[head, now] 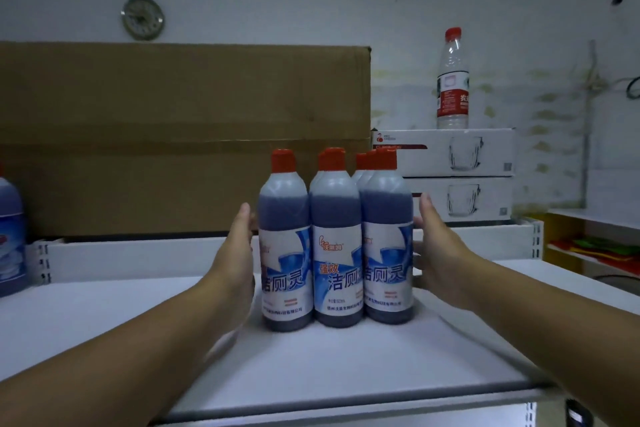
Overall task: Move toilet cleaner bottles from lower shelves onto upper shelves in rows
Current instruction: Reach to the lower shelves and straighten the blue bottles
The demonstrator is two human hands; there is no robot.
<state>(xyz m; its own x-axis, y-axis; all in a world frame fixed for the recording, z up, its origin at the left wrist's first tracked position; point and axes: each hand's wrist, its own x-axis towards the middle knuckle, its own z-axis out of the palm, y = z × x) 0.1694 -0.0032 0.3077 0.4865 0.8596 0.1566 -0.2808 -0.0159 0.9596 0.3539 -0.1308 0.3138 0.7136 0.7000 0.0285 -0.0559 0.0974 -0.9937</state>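
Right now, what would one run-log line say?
toilet cleaner bottles: clustered upright on white shelf | left hand: fingers straight, touching cluster's left side | right hand: fingers straight, touching its right side

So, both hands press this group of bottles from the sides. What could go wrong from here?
1. The left hand and right hand touch only the outer toilet cleaner bottles; the middle front bottle seems held by the squeeze alone and may slip or tip.
2. The bottles are tall and narrow, so a quick push along the shelf could topple them.
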